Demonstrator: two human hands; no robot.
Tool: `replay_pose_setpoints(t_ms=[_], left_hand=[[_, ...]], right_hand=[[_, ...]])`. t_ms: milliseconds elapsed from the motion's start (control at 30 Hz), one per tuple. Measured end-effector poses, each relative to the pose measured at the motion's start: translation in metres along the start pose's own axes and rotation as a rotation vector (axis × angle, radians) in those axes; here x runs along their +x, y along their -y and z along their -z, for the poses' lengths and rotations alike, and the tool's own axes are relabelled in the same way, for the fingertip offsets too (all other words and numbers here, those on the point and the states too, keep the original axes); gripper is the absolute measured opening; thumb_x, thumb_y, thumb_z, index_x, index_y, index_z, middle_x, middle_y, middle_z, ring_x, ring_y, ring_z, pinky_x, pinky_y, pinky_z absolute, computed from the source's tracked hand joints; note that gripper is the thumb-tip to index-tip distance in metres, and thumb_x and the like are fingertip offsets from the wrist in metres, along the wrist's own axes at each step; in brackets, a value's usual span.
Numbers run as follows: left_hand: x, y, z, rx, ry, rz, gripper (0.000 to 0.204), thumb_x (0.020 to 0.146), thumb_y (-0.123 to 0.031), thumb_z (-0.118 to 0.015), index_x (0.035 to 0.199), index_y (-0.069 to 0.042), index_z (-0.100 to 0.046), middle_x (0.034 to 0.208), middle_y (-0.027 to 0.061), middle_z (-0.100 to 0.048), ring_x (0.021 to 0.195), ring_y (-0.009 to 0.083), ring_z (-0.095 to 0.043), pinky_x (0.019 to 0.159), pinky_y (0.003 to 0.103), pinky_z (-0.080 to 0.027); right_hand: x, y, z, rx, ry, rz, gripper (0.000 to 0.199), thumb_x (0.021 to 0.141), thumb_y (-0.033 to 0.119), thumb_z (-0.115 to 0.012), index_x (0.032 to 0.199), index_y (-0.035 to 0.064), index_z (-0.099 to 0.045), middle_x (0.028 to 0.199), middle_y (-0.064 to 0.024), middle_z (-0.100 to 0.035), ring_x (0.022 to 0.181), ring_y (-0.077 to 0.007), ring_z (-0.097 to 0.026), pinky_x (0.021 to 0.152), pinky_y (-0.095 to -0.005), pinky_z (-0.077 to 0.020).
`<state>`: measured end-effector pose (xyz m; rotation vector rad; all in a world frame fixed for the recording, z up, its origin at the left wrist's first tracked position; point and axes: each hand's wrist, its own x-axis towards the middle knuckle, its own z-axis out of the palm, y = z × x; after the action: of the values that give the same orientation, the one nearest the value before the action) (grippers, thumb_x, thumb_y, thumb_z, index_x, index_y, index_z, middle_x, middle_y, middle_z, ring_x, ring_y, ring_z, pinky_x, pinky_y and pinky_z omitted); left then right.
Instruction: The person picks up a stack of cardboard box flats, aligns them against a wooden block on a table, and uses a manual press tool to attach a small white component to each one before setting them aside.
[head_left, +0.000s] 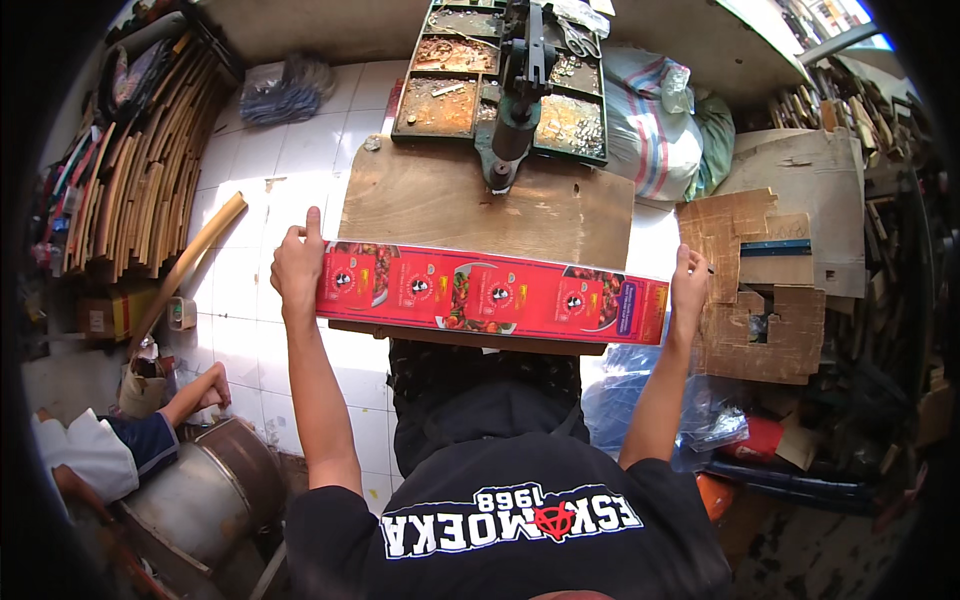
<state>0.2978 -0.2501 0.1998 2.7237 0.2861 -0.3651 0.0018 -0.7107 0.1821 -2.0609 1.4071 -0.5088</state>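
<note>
A long red printed cardboard panel (490, 292) with food pictures lies crosswise in front of me, above the near edge of a wooden board (480, 205). My left hand (298, 265) grips its left end, with one digit pointing up along the edge. At the right end my right hand (688, 287) closes on the panel's edge. The panel tilts slightly, its right end nearer to me. Whether its underside touches the board is hidden. Beyond it, a dark green hand press (508, 135) stands at the board's far side.
Divided trays (440, 105) of small metal bits flank the press, with scissors (580, 40) on one. White sacks (650, 125) and cut brown cardboard (720, 330) are at right. Stacked cardboard (150, 200) stands at left. Another person's leg (195, 393) and a metal drum (205, 490) are at lower left.
</note>
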Motion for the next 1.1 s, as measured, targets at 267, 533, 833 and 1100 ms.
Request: replay_pose_setpoints(t_ms=[267, 533, 833, 1100], left_hand=[[-0.004, 0.009, -0.007, -0.076, -0.223, -0.061, 0.058, 0.091, -0.061, -0.047, 0.102, -0.01, -0.069, 0.086, 0.0153, -0.072, 0.09, 0.036, -0.068, 0.081, 0.045, -0.051], [-0.006, -0.003, -0.011, -0.029, -0.151, -0.023, 0.055, 0.094, -0.054, -0.043, 0.091, -0.007, -0.071, 0.085, 0.0204, -0.07, 0.085, 0.0404, -0.066, 0.081, 0.046, -0.05], [0.014, 0.019, -0.017, -0.081, -0.019, 0.003, 0.069, 0.095, -0.052, -0.038, 0.079, 0.009, -0.066, 0.082, 0.0314, -0.065, 0.083, 0.0449, -0.063, 0.085, 0.049, -0.045], [0.021, 0.023, -0.025, -0.114, -0.029, -0.002, 0.066, 0.094, -0.046, -0.038, 0.08, 0.014, -0.061, 0.08, 0.0333, -0.063, 0.079, 0.0445, -0.062, 0.084, 0.049, -0.044]], right_hand=[[-0.053, 0.086, 0.02, -0.207, 0.663, 0.828, 0.086, 0.07, 0.045, -0.082, 0.141, 0.0103, -0.047, 0.143, -0.0209, -0.043, 0.13, -0.0383, -0.043, 0.108, -0.048, -0.0364], [-0.1, 0.062, -0.005, -0.54, 0.656, 1.043, 0.121, 0.048, 0.046, -0.088, 0.151, 0.0228, -0.03, 0.152, -0.0209, -0.029, 0.142, -0.0396, -0.027, 0.115, -0.0607, -0.0165], [-0.085, 0.055, 0.009, -0.296, 0.399, 0.841, 0.11, 0.064, 0.054, -0.081, 0.152, 0.0134, -0.029, 0.155, -0.0232, -0.024, 0.144, -0.0414, -0.023, 0.114, -0.0608, -0.0159], [-0.049, -0.064, 0.003, 0.419, 0.461, -0.027, 0.054, 0.097, 0.038, -0.06, 0.128, -0.0049, -0.053, 0.115, -0.0171, -0.065, 0.105, -0.0214, -0.061, 0.091, -0.0338, -0.0472]])
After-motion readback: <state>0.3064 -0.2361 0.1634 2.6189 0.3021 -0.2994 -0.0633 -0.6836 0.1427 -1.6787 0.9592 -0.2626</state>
